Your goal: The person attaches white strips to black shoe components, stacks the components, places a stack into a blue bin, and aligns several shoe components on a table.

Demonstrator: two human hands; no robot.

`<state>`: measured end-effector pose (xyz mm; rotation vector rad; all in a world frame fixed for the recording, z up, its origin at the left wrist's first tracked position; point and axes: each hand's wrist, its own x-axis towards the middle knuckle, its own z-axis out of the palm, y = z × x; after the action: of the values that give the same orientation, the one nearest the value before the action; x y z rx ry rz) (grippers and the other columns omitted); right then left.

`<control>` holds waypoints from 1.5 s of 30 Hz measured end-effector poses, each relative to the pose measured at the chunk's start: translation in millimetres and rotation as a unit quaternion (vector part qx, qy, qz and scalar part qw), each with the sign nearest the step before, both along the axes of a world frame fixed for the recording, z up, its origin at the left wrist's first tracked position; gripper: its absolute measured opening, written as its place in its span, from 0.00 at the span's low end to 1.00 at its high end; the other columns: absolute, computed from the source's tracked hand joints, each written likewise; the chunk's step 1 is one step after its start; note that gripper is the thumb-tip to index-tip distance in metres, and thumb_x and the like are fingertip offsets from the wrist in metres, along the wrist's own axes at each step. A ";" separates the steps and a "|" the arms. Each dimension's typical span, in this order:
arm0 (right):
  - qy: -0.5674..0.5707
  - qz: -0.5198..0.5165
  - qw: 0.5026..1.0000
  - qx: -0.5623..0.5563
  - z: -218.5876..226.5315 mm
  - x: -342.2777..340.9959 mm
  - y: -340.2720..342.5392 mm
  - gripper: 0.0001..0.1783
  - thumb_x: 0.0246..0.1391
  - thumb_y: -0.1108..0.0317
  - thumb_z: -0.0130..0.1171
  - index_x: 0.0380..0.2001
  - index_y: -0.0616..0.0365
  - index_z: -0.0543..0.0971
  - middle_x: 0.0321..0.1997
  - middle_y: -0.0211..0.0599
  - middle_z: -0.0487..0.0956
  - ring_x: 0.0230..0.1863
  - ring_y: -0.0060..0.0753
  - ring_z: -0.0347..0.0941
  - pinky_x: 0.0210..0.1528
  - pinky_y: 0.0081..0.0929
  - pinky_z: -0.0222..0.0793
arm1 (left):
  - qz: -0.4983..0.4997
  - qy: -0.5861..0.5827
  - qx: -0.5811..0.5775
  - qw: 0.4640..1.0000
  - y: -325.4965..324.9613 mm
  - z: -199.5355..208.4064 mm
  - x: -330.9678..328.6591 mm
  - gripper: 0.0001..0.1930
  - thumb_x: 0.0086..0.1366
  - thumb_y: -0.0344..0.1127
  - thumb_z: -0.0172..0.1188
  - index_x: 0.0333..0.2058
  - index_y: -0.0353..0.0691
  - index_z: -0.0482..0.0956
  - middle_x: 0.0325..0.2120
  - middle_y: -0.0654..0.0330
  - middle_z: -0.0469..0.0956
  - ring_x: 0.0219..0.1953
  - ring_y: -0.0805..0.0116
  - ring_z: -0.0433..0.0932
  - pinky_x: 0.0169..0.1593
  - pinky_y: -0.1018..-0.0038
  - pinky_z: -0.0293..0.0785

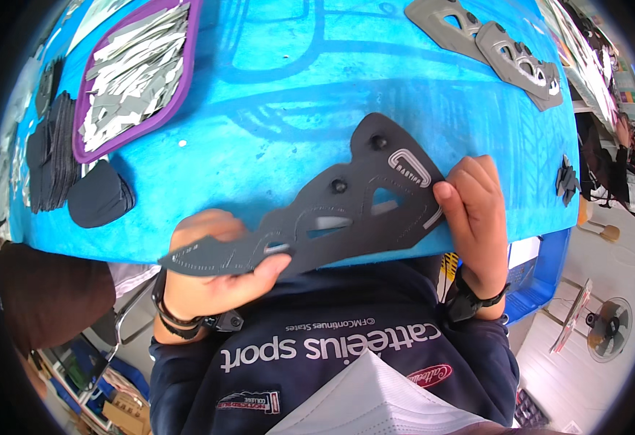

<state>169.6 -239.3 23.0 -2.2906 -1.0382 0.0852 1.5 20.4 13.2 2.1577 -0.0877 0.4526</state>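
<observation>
A dark grey flat panel point(310, 196) with cut-out openings, stitched lines, two round black studs and a pale raised emblem hangs tilted above the near table edge. My left hand point(220, 286) grips its narrow, pointed end, thumb on top and the other fingers behind. At the wide end, my right hand point(477, 206) pinches the right edge between thumb and curled fingers. Both hands are closed on the panel, one at each end. Each wrist wears a black band.
A purple tray point(191, 69) of grey and white strips stands at the far left. Stacks of dark pieces point(53, 156) and rounded dark pieces point(101, 194) lie beside it. Similar finished-looking panels point(509, 54) overlap at far right. Small black pieces point(566, 180) sit near the right edge.
</observation>
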 end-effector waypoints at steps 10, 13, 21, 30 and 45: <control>-0.034 0.028 0.998 -0.049 -3.6 0.9 2.4 0.10 0.55 0.68 0.61 0.23 0.61 0.75 0.32 0.35 0.71 0.37 0.44 0.62 0.42 0.35 0.61 | 0.057 0.062 0.034 0.996 1.3 -2.1 0.9 0.08 0.47 0.30 0.70 0.25 0.36 0.80 0.20 0.61 0.71 0.28 0.61 0.66 0.36 0.65 0.60; -0.036 0.025 0.997 -0.056 -3.7 0.7 4.7 0.10 0.54 0.69 0.62 0.23 0.61 0.74 0.32 0.35 0.71 0.37 0.43 0.62 0.41 0.35 0.61 | 0.037 0.068 0.066 0.995 2.7 -0.4 4.2 0.08 0.47 0.29 0.70 0.25 0.36 0.80 0.21 0.61 0.71 0.28 0.61 0.65 0.37 0.63 0.59; -0.042 0.034 0.997 -0.063 -4.6 2.0 3.7 0.09 0.52 0.70 0.63 0.23 0.60 0.75 0.31 0.35 0.71 0.36 0.43 0.62 0.41 0.34 0.61 | 0.036 0.071 0.079 0.994 1.1 1.6 7.1 0.06 0.49 0.27 0.66 0.27 0.35 0.79 0.21 0.61 0.71 0.28 0.61 0.65 0.37 0.61 0.58; -0.037 0.035 0.998 -0.048 -4.6 2.6 4.0 0.08 0.51 0.71 0.63 0.22 0.59 0.75 0.30 0.34 0.71 0.36 0.42 0.63 0.40 0.34 0.61 | 0.050 0.077 0.114 0.989 -1.0 1.4 8.4 0.07 0.48 0.26 0.65 0.27 0.34 0.78 0.23 0.60 0.70 0.28 0.61 0.65 0.40 0.60 0.59; -0.031 0.030 0.998 -0.046 -4.8 -1.0 5.0 0.09 0.50 0.72 0.63 0.22 0.62 0.74 0.31 0.37 0.72 0.37 0.44 0.62 0.41 0.35 0.60 | 0.058 0.054 0.131 0.988 0.2 -3.7 7.5 0.08 0.46 0.27 0.68 0.26 0.36 0.78 0.21 0.60 0.68 0.27 0.61 0.67 0.40 0.60 0.60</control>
<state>168.5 -234.3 18.2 -2.3572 -1.1572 0.0896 9.0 20.6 9.5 2.4514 0.0420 0.4088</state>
